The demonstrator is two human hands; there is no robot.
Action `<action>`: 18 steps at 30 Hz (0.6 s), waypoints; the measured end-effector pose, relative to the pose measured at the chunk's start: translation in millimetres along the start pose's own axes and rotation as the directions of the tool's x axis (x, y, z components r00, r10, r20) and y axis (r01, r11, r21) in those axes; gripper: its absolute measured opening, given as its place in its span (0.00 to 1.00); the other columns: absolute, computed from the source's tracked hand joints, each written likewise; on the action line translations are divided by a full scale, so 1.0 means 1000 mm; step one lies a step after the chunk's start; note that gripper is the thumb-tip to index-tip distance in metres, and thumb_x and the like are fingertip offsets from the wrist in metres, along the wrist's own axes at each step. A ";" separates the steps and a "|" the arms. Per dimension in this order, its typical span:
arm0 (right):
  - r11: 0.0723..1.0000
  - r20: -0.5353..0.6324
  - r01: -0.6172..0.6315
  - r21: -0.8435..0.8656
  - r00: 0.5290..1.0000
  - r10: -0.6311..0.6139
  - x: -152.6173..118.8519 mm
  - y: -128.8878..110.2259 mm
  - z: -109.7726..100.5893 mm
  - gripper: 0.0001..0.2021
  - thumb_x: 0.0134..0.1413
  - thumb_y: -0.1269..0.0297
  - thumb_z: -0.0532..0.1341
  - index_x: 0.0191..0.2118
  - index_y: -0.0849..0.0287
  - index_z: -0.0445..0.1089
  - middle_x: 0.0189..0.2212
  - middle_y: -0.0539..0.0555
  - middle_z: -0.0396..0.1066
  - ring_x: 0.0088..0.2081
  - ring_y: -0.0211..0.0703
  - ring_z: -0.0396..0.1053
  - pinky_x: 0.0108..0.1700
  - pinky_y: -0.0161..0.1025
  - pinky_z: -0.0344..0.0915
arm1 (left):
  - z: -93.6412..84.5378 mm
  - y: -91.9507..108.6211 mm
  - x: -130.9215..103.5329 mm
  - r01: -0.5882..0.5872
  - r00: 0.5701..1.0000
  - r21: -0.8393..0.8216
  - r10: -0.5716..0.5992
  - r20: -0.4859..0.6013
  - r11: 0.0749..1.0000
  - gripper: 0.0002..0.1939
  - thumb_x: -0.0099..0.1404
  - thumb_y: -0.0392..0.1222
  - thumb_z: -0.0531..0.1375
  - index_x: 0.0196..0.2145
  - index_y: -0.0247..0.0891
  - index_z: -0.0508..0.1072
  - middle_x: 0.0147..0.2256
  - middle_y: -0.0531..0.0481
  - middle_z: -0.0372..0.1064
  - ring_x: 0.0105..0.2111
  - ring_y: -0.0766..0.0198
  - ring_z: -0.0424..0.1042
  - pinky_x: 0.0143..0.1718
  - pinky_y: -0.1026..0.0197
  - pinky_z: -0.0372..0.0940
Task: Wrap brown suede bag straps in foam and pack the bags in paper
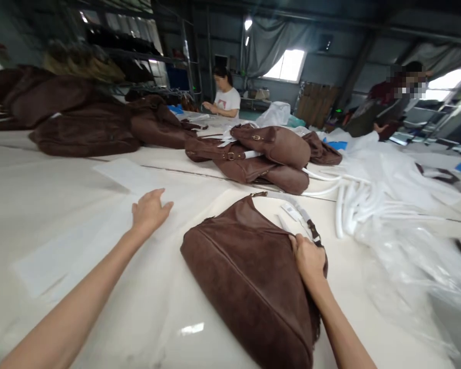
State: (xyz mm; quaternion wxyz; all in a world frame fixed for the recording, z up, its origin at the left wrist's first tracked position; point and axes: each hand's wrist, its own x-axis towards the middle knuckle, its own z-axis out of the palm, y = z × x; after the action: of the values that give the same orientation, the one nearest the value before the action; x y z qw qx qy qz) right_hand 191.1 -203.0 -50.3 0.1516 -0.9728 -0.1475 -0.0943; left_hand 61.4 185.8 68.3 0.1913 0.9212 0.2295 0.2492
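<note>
A brown suede handbag (246,277) lies flat on the white table (42,205) in front of me. My right hand (309,259) grips the bag's upper right corner, near its strap buckle and a white tag (291,211). My left hand (149,211) reaches out to the left of the bag, fingers spread, over a thin clear plastic sheet (111,230) on the table, holding nothing.
More brown bags (269,154) are piled further back and at the far left (80,123). White foam tubes (346,205) and clear plastic wrap (415,256) lie to the right. One person in white (226,97) sits at the far end; another person (388,102) stands at the right.
</note>
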 end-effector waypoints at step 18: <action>0.798 -0.152 -0.071 0.599 0.968 0.201 -0.048 0.068 -0.056 0.22 0.58 0.47 0.54 0.45 0.58 0.73 0.47 0.61 0.74 0.49 0.54 0.71 0.52 0.52 0.68 | 0.011 0.140 -0.213 -0.619 0.760 -0.156 0.637 0.130 0.770 0.26 0.68 0.41 0.56 0.63 0.46 0.62 0.63 0.44 0.59 0.66 0.48 0.52 0.67 0.37 0.39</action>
State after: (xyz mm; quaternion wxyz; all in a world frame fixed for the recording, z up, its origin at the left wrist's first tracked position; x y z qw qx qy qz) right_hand 160.0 -295.0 -27.0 0.4664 -0.8705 -0.0822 -0.1339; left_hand -50.7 -41.6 45.8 0.1637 0.9517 -0.1235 0.2284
